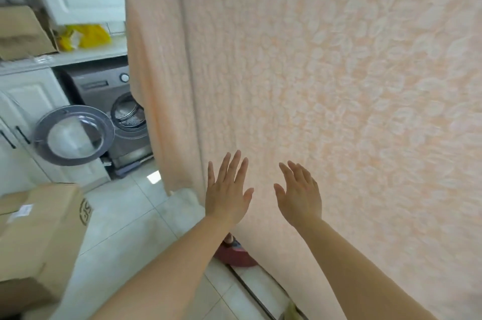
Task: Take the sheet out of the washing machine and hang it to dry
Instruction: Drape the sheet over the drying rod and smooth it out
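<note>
Sheet [326,85], peach with a pale leaf print, hangs down across most of the view, its left part doubled in a fold. Left hand [227,194] and right hand [300,197] are raised side by side before it with fingers straight and spread, gripping nothing; whether they touch the cloth is unclear. Washing machine [109,100] stands behind at left, door [73,134] swung open, cardboard box [41,236] nearby on the tiled floor

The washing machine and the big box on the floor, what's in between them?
In the head view, the washing machine has its round door swung open toward the cardboard box. Past the door, only pale floor tiles lie between them.
</note>
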